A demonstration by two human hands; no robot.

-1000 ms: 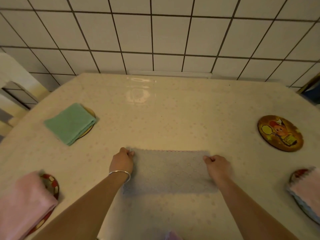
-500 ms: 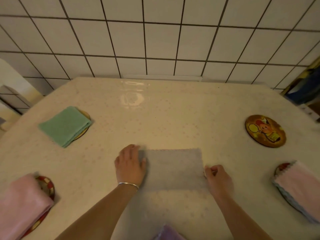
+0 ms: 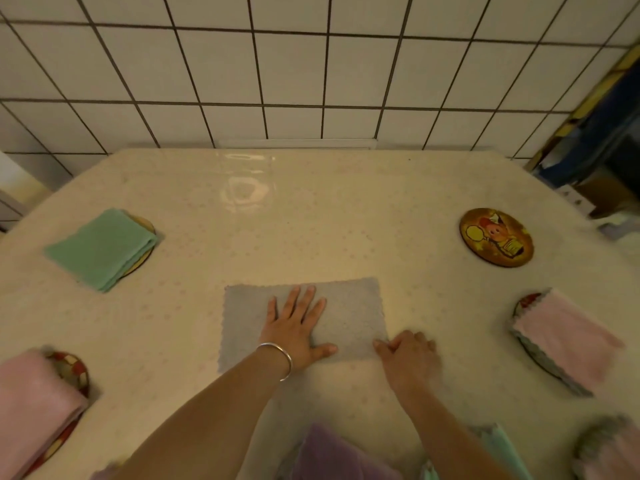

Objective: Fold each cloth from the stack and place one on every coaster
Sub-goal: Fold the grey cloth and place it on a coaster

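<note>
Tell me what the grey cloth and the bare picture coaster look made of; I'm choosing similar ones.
Grey cloth: looks like soft, matte microfibre or terry, with a fuzzy nap and zigzag-cut edges. Picture coaster: a rigid, thin disc with a printed cartoon face and slight sheen, possibly coated wood or cork; unclear.

I saw a grey cloth point(image 3: 349, 317) with a scalloped edge on the cream table point(image 3: 311, 230), which carried a faint pink speckle. Far left of the grey cloth lay a mint-green cloth point(image 3: 100, 249); nearer left, a pale pink one point(image 3: 33, 407) over a red-and-cream checked coaster point(image 3: 74, 370). Right of it sat an amber coaster point(image 3: 496, 237) with a cartoon print, and another pink cloth point(image 3: 564, 336). The wall point(image 3: 311, 71) was white tile with dark grout. A purple cloth point(image 3: 332, 455) showed nearest me.
</note>
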